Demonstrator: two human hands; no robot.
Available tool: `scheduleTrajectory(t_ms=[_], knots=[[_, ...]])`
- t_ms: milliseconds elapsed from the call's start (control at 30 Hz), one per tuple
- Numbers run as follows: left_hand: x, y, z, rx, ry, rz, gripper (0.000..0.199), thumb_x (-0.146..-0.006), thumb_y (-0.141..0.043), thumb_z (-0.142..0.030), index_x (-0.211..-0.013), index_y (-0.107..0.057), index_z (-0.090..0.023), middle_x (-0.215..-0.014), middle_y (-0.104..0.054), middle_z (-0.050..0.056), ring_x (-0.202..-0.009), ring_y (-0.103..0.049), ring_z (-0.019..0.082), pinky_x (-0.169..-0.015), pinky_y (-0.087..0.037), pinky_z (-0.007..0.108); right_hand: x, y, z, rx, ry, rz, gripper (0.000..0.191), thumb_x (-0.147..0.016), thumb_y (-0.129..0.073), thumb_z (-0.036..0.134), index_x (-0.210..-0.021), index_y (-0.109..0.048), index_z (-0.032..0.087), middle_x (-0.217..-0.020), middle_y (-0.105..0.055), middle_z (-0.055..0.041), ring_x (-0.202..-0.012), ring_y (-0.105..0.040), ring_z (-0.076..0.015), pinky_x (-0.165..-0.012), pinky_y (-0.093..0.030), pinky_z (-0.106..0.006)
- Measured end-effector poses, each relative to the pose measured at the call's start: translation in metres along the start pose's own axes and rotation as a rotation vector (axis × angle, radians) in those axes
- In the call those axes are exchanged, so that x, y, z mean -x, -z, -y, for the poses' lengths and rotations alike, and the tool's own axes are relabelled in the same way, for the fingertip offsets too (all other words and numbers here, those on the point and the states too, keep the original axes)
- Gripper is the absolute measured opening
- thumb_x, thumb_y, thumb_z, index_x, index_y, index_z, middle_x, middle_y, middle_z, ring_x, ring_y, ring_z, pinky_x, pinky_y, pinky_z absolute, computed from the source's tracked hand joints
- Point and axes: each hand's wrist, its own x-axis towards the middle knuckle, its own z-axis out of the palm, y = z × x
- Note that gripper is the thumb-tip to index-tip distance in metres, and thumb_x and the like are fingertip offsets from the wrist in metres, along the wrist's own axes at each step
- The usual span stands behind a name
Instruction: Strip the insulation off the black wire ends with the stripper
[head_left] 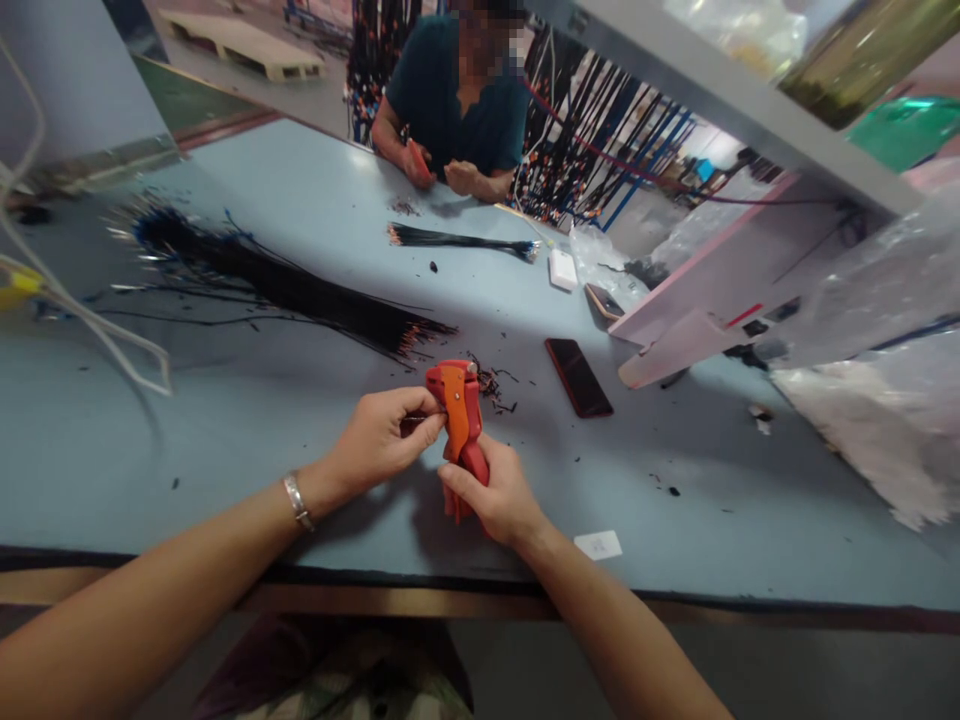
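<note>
- My right hand (pixel 496 487) wraps snugly round the handles of the red and orange wire stripper (pixel 455 410), over the table (pixel 240 430).
- My left hand (pixel 384 432) pinches a thin wire (pixel 415 418) beside the stripper's head.
- The black wire bundle (pixel 315 292) lies beyond; the phone (pixel 578 378) lies right.

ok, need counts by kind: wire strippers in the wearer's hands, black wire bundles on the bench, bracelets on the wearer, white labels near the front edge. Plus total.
Wire stripper, in the right hand: 1
Black wire bundles: 2
Bracelet: 1
White label: 1
Total: 5
</note>
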Motion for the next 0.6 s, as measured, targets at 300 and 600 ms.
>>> scheduleTrajectory(t_ms=[300, 600], knots=[[0.0005, 0.0087, 0.0014, -0.012, 0.074, 0.054, 0.025, -0.082, -0.052, -0.036, -0.074, -0.063, -0.015, -0.065, -0.06, 0.0, -0.058, -0.05, 0.012, -0.054, -0.04, 0.021, -0.0009, 0.0007, 0.0022, -0.031, -0.026, -0.014, 0.021, -0.078, -0.06, 0.036, -0.076, -0.047, 0.019, -0.053, -0.056, 0.0035, -0.041, -0.053, -0.0116, -0.045, -0.044, -0.023], [0.0004, 0.0097, -0.0017, -0.052, 0.059, -0.038, 0.021, -0.08, -0.055, -0.033, -0.07, -0.063, -0.017, -0.06, -0.061, -0.002, -0.053, -0.049, 0.01, -0.051, -0.04, 0.02, -0.0022, 0.0013, -0.0016, -0.038, -0.029, -0.048, 0.02, -0.079, -0.063, 0.033, -0.074, -0.049, 0.019, -0.052, -0.056, 0.0034, -0.041, -0.052, -0.0115, -0.042, -0.043, -0.022]])
